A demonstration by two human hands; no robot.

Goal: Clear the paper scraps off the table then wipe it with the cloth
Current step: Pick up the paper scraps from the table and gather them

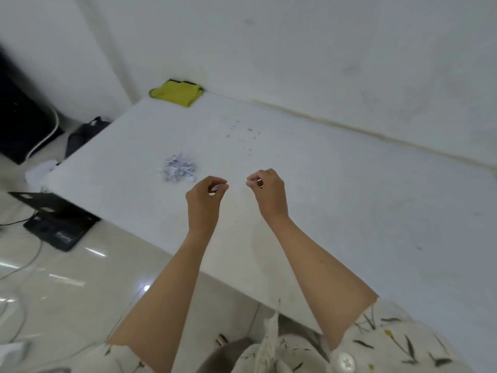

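A small heap of white paper scraps lies on the white table, left of centre. Tiny grey specks are scattered farther back. A yellow-green cloth sits crumpled at the table's far left corner against the wall. My left hand hovers just right of the heap, fingertips pinched on a small white scrap. My right hand is level with it, a hand's width to the right, also pinching a small white scrap.
The wall runs along the table's far edge. On the tiled floor to the left are a black stand with cables, a dark bag and white paper. The table's left edge runs diagonally toward me.
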